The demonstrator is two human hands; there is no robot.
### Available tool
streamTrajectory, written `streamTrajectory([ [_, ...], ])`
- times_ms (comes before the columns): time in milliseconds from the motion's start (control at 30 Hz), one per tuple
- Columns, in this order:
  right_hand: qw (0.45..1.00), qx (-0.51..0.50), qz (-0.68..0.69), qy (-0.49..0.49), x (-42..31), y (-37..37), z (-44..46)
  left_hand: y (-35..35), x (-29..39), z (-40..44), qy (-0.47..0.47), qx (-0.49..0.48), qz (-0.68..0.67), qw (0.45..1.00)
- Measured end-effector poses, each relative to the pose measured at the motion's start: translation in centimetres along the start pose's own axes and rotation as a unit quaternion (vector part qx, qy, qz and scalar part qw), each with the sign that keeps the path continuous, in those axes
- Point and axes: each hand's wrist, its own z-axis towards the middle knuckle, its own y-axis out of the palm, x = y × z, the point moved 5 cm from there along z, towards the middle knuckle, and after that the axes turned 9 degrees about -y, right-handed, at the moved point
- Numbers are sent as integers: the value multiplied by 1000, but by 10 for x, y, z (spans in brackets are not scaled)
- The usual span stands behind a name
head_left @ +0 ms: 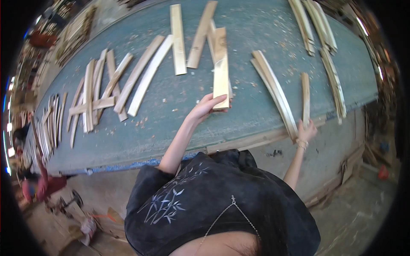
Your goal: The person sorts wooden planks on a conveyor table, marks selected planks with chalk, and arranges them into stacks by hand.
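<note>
My left hand (pixel 208 106) is closed around the near end of a pale wooden slat (pixel 221 79), which points away from me over the green table. Part of this slat is a darker brown toward its far end. Behind it, other slats (pixel 200 36) lie partly covered. At the table's front edge, my right hand (pixel 307 130) grips the near end of a narrower wooden strip (pixel 305 96); a bracelet circles that wrist. Just left of this strip lies a pair of long strips (pixel 275 91) side by side, reaching the edge near my right wrist.
Loose wooden slats (pixel 143 74) are spread over the left of the green table (pixel 247 38), some crossing. Stacked strips (pixel 318 25) lie at the right. Wood shavings dot the surface. At the far left, a person in a red garment (pixel 53 185) is near the table.
</note>
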Motion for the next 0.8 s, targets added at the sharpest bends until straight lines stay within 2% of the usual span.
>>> streamTrajectory([
  [33, 990, -1, 140, -22, -19, 0, 4, 19, -1, -5, -9, -21, 6, 1000],
  [67, 951, -55, 301, -40, -41, 6, 7, 32, -1, -10, -7, -10, -58, 998],
  [100, 970, -84, 206, -95, -67, 0, 7, 41, -5, -12, -5, 6, -124, 992],
  [133, 966, -130, 170, -143, -71, 14, 9, 52, -13, -12, -14, -7, -120, 993],
  [200, 965, -161, 144, -147, -84, 26, 13, 66, -25, -14, -40, -17, -85, 995],
  [267, 947, -238, 144, -159, -91, 44, 14, 79, -35, -15, -37, -11, -62, 997],
  [400, 958, -186, 163, -146, -94, 35, 22, 113, -55, -16, -36, -10, -41, 998],
  [433, 924, -203, 324, -25, -88, 42, 27, 126, -60, -13, -29, -2, -46, 999],
  [467, 851, -212, 470, 98, -92, 41, 30, 138, -70, -5, -25, -29, -59, 998],
  [500, 815, -248, 515, 96, -101, 32, 37, 150, -77, 3, -12, -27, -70, 997],
  [533, 813, -251, 516, 100, -112, 13, 47, 164, -83, 9, -2, -25, -79, 997],
  [600, 684, -374, 607, 157, -141, -1, 54, 189, -90, 26, 4, -39, -73, 997],
  [633, 682, -375, 607, 161, -148, 2, 61, 200, -94, 36, 9, -33, -46, 998],
  [667, 777, -394, 489, 47, -156, 5, 73, 211, -98, 44, 14, -27, -19, 999],
  [700, 843, -398, 355, -71, -161, 7, 81, 221, -100, 52, 31, -24, 28, 999],
  [733, 841, -399, 358, -74, -159, 14, 81, 225, -104, 61, 33, -20, 29, 999],
  [800, 928, -315, 102, -171, -151, 37, 83, 225, -116, 82, -19, -68, 244, 967],
])
